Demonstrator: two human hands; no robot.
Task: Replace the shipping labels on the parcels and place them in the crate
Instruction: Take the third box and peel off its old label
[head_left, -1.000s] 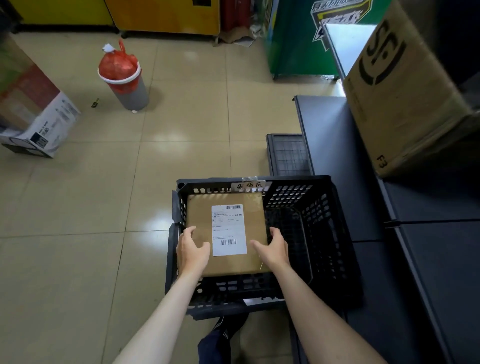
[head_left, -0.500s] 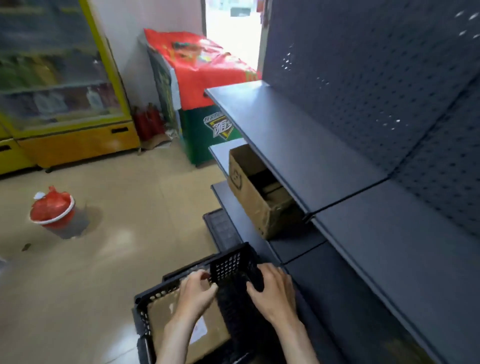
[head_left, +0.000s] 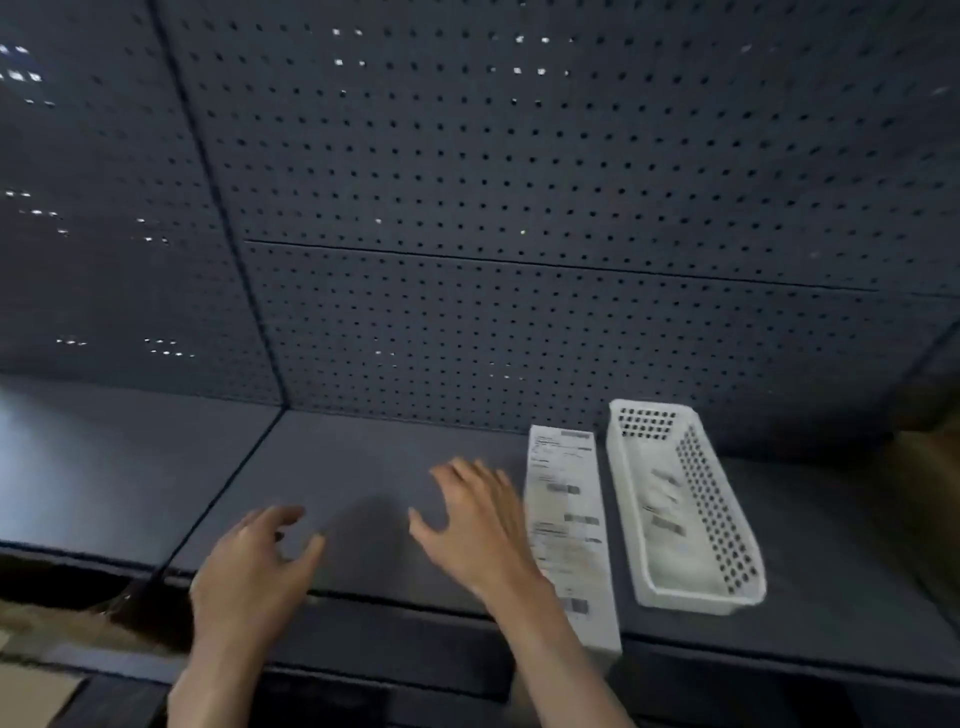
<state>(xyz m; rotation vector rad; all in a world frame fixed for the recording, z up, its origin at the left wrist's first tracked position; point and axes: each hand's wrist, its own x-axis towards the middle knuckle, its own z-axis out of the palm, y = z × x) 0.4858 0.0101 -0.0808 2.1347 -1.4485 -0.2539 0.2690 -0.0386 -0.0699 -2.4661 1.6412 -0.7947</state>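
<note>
A long white strip of shipping labels (head_left: 569, 525) lies on the dark shelf (head_left: 374, 467), its near end hanging over the shelf's front edge. My right hand (head_left: 472, 525) hovers over the shelf just left of the strip, fingers spread, holding nothing. My left hand (head_left: 254, 571) is at the shelf's front edge further left, fingers loosely curled and apart, also empty. The crate and the parcel are out of view.
A white perforated plastic basket (head_left: 727, 525) with labels inside stands right of the strip. A dark pegboard wall (head_left: 493, 208) backs the shelf. Brown cardboard (head_left: 31, 691) shows at the lower left below the shelf, and a brown shape (head_left: 930, 499) at the right edge.
One second ago both hands set a labelled parcel into the black crate on the floor. My view has since swung up to the shelf, and both hands rose empty over it.
</note>
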